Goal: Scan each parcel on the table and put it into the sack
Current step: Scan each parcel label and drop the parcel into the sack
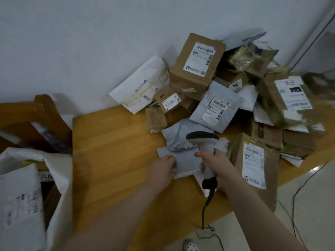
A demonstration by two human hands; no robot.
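— What's the sack holding?

— On my feed the sack (pixel 59 178) sits at the lower left of the frame with its mouth open. Inside I see a white parcel (pixel 20 201) with a barcode label facing up. Beside it is a dark item (pixel 47 176) with "LG" lettering (only a strip of it shows).

— And the hands?

— The left hand (pixel 162 167) has its fingers pinching the left edge of a flat grey parcel (pixel 184 160), which lies on the tabletop (pixel 112 151) at centre frame. The right hand (pixel 217 165) has its fingers wrapped round the handle of the scanner (pixel 204 142). The scanner's head is above that parcel's far end, and its cable (pixel 206 205) runs down toward the bottom edge.

— Anything else?

— A pile (pixel 235 87) of brown boxes and mailers fills the upper right, against the wall. A brown parcel (pixel 253 163) with a label lies just right of the right hand.
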